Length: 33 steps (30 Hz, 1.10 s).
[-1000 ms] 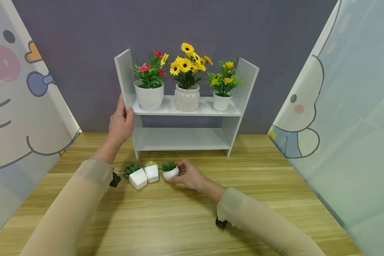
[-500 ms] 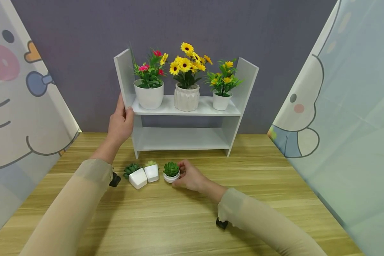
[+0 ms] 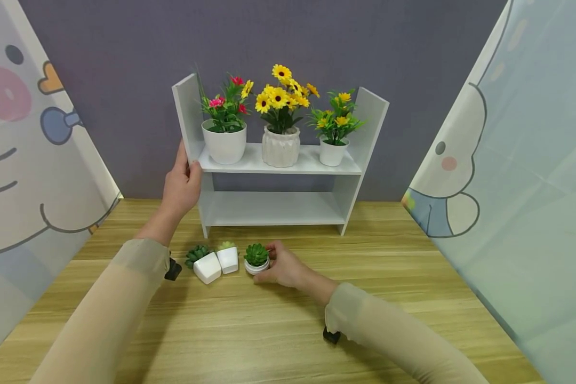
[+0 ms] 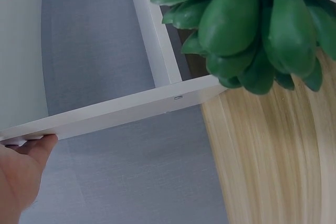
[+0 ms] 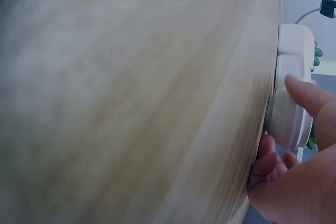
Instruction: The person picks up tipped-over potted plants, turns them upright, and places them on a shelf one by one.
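My right hand (image 3: 287, 266) holds a small succulent in a round, ribbed white pot (image 3: 256, 269) low at the tabletop, thumb and fingers around its side. In the right wrist view the thumb lies across that pot (image 5: 287, 121). My left hand (image 3: 182, 189) rests on the outer side of the white shelf's (image 3: 280, 172) left panel, thumb at the front edge. The left wrist view shows fingers (image 4: 44, 148) touching that panel. Left of the held pot, two angular white succulent pots, one larger (image 3: 207, 268) and one smaller (image 3: 228, 260), lie tipped with their plants pointing back.
On the upper shelf stand a red-flowered pot (image 3: 224, 145), a yellow daisy pot (image 3: 280, 149) and a smaller yellow-flowered pot (image 3: 332, 153). The lower shelf (image 3: 273, 208) sits just above the wooden tabletop (image 3: 249, 330). A grey wall panel (image 3: 125, 106) rises behind.
The right hand has turned the small round pot so more of its green rosette faces the head camera, shifting it slightly right. The left hand and shelf have stayed put.
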### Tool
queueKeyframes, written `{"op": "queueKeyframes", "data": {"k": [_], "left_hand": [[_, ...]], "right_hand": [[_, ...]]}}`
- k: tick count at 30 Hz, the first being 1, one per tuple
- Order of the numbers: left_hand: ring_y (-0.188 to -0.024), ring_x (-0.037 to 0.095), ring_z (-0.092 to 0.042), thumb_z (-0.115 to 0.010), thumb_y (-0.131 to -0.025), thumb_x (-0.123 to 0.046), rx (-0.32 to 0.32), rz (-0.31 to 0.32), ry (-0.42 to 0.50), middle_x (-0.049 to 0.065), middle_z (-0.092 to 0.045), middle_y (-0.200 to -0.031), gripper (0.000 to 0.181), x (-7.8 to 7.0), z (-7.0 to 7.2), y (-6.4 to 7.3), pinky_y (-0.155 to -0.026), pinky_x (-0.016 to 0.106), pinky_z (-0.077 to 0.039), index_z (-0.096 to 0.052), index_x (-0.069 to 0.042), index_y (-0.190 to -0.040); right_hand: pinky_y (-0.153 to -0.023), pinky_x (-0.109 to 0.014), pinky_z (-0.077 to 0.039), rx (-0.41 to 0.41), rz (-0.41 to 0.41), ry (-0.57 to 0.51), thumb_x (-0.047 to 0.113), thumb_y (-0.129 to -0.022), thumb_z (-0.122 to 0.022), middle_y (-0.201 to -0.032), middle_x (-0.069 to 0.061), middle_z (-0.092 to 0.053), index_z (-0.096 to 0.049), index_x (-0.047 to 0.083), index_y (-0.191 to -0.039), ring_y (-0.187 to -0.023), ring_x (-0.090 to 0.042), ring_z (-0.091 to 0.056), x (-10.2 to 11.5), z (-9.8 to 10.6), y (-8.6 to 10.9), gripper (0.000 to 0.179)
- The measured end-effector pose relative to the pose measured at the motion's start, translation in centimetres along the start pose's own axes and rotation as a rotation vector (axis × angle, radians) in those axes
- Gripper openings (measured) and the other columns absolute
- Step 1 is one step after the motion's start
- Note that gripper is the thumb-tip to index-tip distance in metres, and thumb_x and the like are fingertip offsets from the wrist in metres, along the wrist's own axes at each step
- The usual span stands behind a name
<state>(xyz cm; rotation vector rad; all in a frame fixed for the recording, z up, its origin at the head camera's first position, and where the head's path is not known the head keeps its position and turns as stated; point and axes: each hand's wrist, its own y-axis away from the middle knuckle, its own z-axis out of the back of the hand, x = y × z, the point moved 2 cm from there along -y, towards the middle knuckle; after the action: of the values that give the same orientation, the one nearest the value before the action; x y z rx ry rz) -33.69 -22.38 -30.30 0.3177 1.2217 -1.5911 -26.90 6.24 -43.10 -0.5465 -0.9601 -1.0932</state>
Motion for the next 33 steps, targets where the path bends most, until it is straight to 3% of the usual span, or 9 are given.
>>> {"op": "queueKeyframes", "data": {"k": [3, 8, 12, 18, 22, 24, 29, 33], "left_hand": [[-0.151, 0.049, -0.052, -0.032, -0.115, -0.043, -0.003, 0.000, -0.002, 0.010, -0.038, -0.178, 0.069, 0.1, -0.1, -0.1, -0.116, 0.074, -0.044, 0.000, -0.051, -0.175], [-0.151, 0.049, -0.052, -0.033, -0.115, -0.043, -0.006, 0.000, -0.001, 0.009, -0.037, -0.178, 0.069, 0.0, -0.1, -0.1, -0.117, 0.074, -0.044, 0.000, -0.052, -0.175], [-0.149, 0.051, -0.053, -0.033, -0.115, -0.043, -0.002, 0.001, -0.002, 0.011, -0.039, -0.177, 0.069, -0.1, 0.0, 0.0, -0.115, 0.075, -0.044, 0.000, -0.050, -0.175], [-0.149, 0.051, -0.053, -0.033, -0.115, -0.044, 0.001, 0.008, -0.007, 0.010, -0.038, -0.178, 0.069, -0.2, -0.1, 0.0, -0.116, 0.075, -0.044, 0.001, -0.051, -0.175], [-0.151, 0.050, -0.052, -0.033, -0.115, -0.044, -0.003, 0.004, -0.006, 0.009, -0.037, -0.178, 0.069, -0.2, -0.1, 0.0, -0.116, 0.074, -0.044, 0.000, -0.050, -0.175], [-0.151, 0.049, -0.051, -0.033, -0.115, -0.044, -0.006, -0.002, -0.006, 0.010, -0.036, -0.178, 0.069, -0.2, 0.0, -0.1, -0.117, 0.073, -0.044, 0.000, -0.049, -0.176], [-0.154, 0.048, -0.049, -0.033, -0.115, -0.043, -0.006, -0.014, -0.002, 0.011, -0.035, -0.179, 0.070, -0.2, 0.0, -0.1, -0.118, 0.072, -0.043, 0.000, -0.045, -0.177], [-0.153, 0.049, -0.049, -0.034, -0.115, -0.043, -0.004, -0.017, 0.002, 0.011, -0.035, -0.179, 0.070, -0.2, -0.1, -0.1, -0.117, 0.073, -0.043, 0.000, -0.045, -0.177]], "right_hand": [[-0.103, -0.042, -0.056, 0.012, 0.008, -0.019, 0.014, -0.084, -0.097, -0.135, -0.017, -0.063, -0.053, 0.001, -0.153, -0.112, -0.023, -0.064, 0.1, 0.3, 0.1, 0.083], [-0.106, -0.045, -0.056, 0.002, 0.038, -0.027, 0.012, -0.085, -0.095, -0.129, -0.013, -0.069, -0.064, 0.003, -0.141, -0.116, -0.024, -0.065, -0.1, 0.5, 0.1, 0.065], [-0.107, -0.046, -0.057, -0.025, 0.030, -0.060, 0.014, -0.085, -0.096, -0.134, -0.015, -0.070, -0.065, 0.003, -0.142, -0.121, -0.027, -0.067, -0.4, 1.0, 0.1, 0.065], [-0.091, -0.037, -0.060, -0.113, 0.029, -0.101, 0.019, -0.089, -0.094, -0.141, -0.017, -0.068, -0.063, 0.006, -0.151, -0.126, -0.033, -0.066, -1.0, 3.2, 0.0, 0.070], [-0.079, -0.028, -0.055, -0.195, 0.044, -0.130, 0.019, -0.091, -0.092, -0.141, -0.015, -0.068, -0.064, 0.008, -0.153, -0.116, -0.028, -0.065, -1.4, 5.3, 0.0, 0.069], [-0.079, -0.029, -0.056, -0.236, 0.047, -0.152, 0.018, -0.092, -0.091, -0.142, -0.014, -0.067, -0.062, 0.008, -0.155, -0.112, -0.025, -0.065, -1.7, 6.3, 0.0, 0.070], [-0.087, -0.044, -0.064, -0.322, 0.045, -0.206, 0.017, -0.095, -0.088, -0.144, -0.015, -0.067, -0.058, 0.009, -0.160, -0.103, -0.017, -0.069, -2.4, 8.6, -0.2, 0.072], [-0.077, -0.038, -0.062, -0.393, 0.037, -0.217, 0.017, -0.096, -0.087, -0.146, -0.015, -0.066, -0.054, 0.010, -0.163, -0.084, -0.012, -0.065, -2.9, 10.3, -0.5, 0.075]]}}
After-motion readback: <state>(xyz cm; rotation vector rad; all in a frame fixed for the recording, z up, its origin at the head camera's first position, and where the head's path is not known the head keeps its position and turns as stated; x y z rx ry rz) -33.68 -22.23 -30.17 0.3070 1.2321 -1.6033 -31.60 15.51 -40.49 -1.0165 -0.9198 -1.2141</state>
